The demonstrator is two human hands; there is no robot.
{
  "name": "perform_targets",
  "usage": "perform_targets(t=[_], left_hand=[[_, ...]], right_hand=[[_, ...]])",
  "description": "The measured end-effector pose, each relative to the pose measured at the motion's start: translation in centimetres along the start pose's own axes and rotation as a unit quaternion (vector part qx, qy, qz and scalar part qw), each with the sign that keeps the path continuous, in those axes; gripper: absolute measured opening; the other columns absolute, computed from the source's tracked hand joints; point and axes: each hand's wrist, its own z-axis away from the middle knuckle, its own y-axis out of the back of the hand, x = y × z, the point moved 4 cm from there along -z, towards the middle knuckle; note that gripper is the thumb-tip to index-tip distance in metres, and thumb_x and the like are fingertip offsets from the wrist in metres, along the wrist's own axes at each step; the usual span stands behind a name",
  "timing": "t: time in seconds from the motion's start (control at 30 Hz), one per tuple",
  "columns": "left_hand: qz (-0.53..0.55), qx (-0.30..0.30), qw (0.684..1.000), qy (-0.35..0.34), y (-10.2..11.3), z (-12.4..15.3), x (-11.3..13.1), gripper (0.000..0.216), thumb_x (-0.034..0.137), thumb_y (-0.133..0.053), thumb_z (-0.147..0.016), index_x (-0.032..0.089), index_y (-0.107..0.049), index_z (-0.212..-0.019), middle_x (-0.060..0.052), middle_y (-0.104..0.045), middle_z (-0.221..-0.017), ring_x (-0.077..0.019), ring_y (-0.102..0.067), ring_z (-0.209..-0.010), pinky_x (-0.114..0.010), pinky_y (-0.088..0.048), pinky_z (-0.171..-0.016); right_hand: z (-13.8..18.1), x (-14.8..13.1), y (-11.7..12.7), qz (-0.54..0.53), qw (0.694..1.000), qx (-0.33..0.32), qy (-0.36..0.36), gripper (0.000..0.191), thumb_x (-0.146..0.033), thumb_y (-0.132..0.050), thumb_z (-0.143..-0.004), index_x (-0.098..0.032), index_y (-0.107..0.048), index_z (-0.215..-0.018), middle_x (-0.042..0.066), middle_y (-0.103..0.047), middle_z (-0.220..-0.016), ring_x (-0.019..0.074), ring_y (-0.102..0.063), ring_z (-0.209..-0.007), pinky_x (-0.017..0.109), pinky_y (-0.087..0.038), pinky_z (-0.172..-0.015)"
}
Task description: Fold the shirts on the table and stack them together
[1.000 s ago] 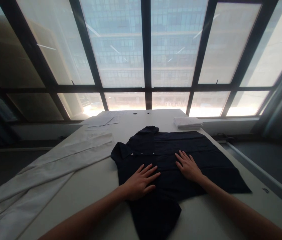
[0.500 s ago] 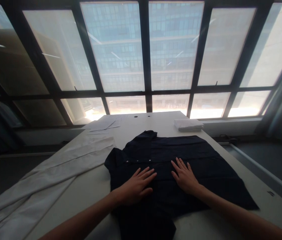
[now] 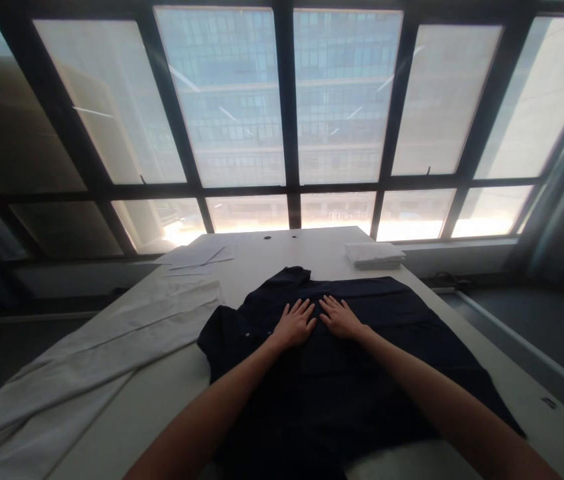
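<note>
A dark navy shirt [image 3: 412,333] with small white buttons is spread over the white table [image 3: 312,250], its collar side toward the left. Flat on the middle of the shirt lies my left hand [image 3: 295,324], fingers stretched out and pointing away from me. Close beside it, my right hand [image 3: 341,317] also rests on the cloth with its fingers spread. A small gap separates the two hands. My left forearm and hand cover part of the button row, and the shirt's lower part is very dark.
Off-white trousers [image 3: 127,347] stretch along the table's left side. Loose papers [image 3: 197,255] lie beyond them. At the back right sits a folded white stack [image 3: 374,255]. A small dark object [image 3: 548,403] is near the right edge. Large windows [image 3: 342,100] stand behind the table.
Both hands have slid farther from me over the shirt and come closer together, the right one moving leftward. The view has shifted slightly.
</note>
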Motion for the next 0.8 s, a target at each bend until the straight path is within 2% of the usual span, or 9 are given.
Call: perform_targets(t=[0.13,0.33,0.6,0.8], left_hand=[[-0.009,-0.002,1.0,-0.008,-0.6,0.1,-0.4,0.064,0.054,-0.025,-0.103,0.023,-0.029,-0.159,-0.004,-0.017,-0.166,-0.0286,-0.011,-0.154,-0.057,-0.012,-0.121],[-0.008,-0.017,1.0,-0.007,-0.5,0.0,-0.3,0.064,0.056,-0.022,-0.103,0.026,-0.025,-0.16,-0.002,-0.013,-0.167,-0.0285,-0.008,-0.154,-0.057,-0.011,-0.122],[-0.014,-0.031,0.999,-0.006,-0.2,0.1,-0.1,0.065,0.056,-0.02,-0.103,0.025,-0.023,-0.16,-0.002,-0.011,-0.167,-0.0271,-0.007,-0.154,-0.056,-0.01,-0.122],[-0.009,-0.053,0.999,0.005,0.1,0.2,-0.2,0.065,0.054,-0.02,-0.103,0.023,-0.022,-0.16,-0.003,-0.009,-0.167,-0.0272,-0.005,-0.154,-0.057,-0.008,-0.122]], right_hand=[[-0.3,3.8,0.4,0.013,1.0,0.004,-0.019,0.066,-0.053,-0.025,-0.101,-0.021,-0.025,-0.16,0.005,-0.013,-0.167,0.0222,-0.008,-0.154,0.05,-0.008,-0.122],[0.1,11.1,2.0,0.047,0.993,0.027,-0.109,0.064,-0.054,-0.023,-0.102,-0.025,-0.026,-0.159,0.005,-0.017,-0.167,0.0234,-0.011,-0.154,0.051,-0.011,-0.121],[0.9,19.9,3.5,0.067,0.973,0.046,-0.215,0.066,-0.054,-0.023,-0.101,-0.023,-0.025,-0.16,0.005,-0.017,-0.167,0.0254,-0.013,-0.153,0.052,-0.013,-0.122],[0.8,24.0,3.5,0.071,0.957,0.085,-0.269,0.068,-0.053,-0.022,-0.1,-0.018,-0.028,-0.159,0.008,-0.018,-0.167,0.0257,-0.015,-0.153,0.052,-0.014,-0.121]])
